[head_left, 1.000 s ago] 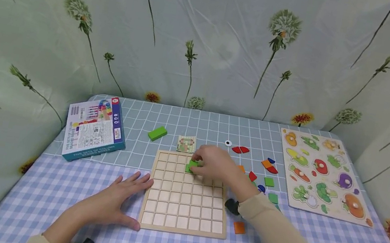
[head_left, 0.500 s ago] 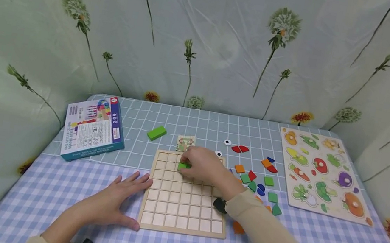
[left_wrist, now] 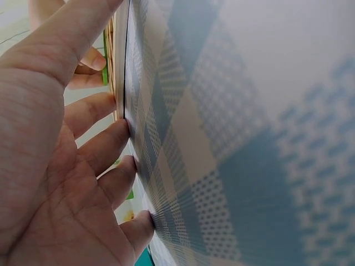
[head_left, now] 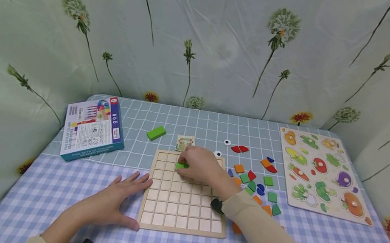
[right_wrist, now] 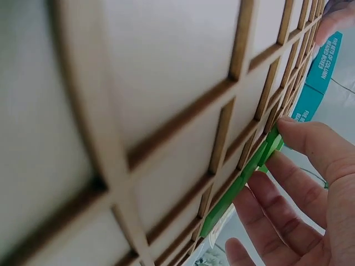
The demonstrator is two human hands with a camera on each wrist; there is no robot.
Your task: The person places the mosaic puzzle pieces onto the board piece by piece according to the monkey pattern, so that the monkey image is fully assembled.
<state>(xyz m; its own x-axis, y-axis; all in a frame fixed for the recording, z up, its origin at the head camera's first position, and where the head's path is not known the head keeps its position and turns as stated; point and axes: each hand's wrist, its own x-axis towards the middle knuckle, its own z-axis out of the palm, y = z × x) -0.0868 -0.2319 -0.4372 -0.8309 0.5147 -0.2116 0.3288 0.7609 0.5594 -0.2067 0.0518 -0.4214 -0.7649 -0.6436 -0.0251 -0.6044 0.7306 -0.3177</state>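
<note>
My right hand (head_left: 200,165) is over the far rows of a wooden grid board (head_left: 172,209), pinching a small green tile (head_left: 180,166) between thumb and fingers. In the right wrist view the thumb and index finger meet at the green tile (right_wrist: 270,145), and more green (right_wrist: 222,213) lies along the cells beside it; the hand covers these in the head view. My left hand (head_left: 115,202) lies spread at the board's left side, fingertips and thumb touching its edge. The left wrist view shows its fingers (left_wrist: 102,145) extended along the checked cloth.
Beyond the board lie a pattern card (head_left: 185,142) and a green block (head_left: 156,133). Loose coloured pieces, such as an orange square (head_left: 239,168) and a green square (head_left: 272,197), scatter to the right. A vegetable puzzle (head_left: 325,175) is far right; a boxed toy (head_left: 94,130) stands left.
My right hand has shifted left along the far rows with the green tile, mostly in the first half second, then only slightly. The left hand has stayed at the board's edge.
</note>
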